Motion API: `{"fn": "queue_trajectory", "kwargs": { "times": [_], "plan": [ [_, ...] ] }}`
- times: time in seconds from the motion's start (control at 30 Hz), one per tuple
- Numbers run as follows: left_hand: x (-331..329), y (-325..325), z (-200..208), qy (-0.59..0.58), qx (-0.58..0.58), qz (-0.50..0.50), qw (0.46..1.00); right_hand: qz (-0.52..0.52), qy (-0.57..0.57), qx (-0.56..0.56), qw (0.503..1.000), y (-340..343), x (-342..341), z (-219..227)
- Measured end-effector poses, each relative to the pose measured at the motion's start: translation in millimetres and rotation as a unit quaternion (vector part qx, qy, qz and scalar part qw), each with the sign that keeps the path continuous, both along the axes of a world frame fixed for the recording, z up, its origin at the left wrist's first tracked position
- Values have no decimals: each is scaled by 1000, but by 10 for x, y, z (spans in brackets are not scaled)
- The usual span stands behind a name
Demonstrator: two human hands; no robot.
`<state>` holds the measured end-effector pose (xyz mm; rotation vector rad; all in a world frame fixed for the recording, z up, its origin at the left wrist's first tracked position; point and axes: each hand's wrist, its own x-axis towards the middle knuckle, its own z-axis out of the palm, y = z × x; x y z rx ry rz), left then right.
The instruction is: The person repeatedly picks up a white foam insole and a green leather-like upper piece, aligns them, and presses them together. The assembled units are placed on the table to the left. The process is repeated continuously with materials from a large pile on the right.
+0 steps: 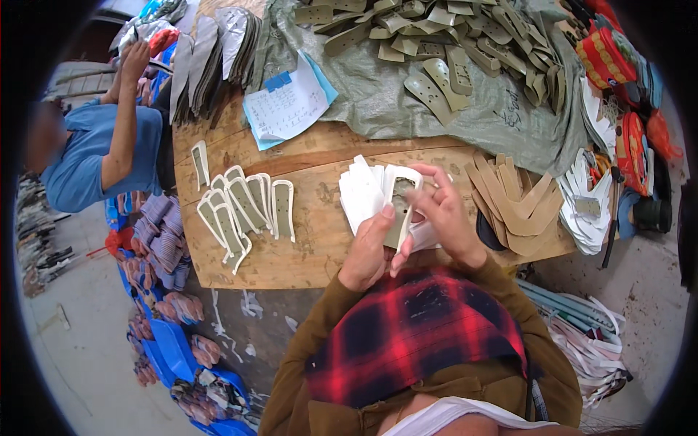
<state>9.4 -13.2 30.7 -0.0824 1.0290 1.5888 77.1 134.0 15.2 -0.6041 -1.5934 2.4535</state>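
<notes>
At the table's near edge, both my hands hold an olive shoe-part-like piece with a white strip along its rim. My left hand is closed on its lower left side, thumb on top. My right hand has its fingers curled around the upper right edge, at the white strip. Just beyond my left hand lies a stack of white strips, partly covered by the piece. Left of it, several olive pieces with white rims lie overlapping on the wooden table.
A pile of bare olive pieces rests on a green woven sheet at the back. Handwritten paper lies left of it. Tan curved pieces and white cut pieces are on the right. A person in blue is at the left.
</notes>
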Motion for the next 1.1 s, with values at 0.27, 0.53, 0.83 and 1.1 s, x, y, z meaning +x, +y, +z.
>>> {"fn": "queue_trajectory", "kwargs": {
  "times": [0.27,0.53,0.83,1.1],
  "plan": [
    [-654,-801,113,564,-310,52,764,7,-3,289,957,389,92,-9],
    [-794,-897,-17,765,-322,186,527,139,60,611,777,220,68,-248],
    [-33,-86,-197,188,-21,18,982,224,-41,269,936,432,20,248],
    [-147,79,-94,78,57,143,985,-22,28,670,741,1745,-758,170]
  ]
}}
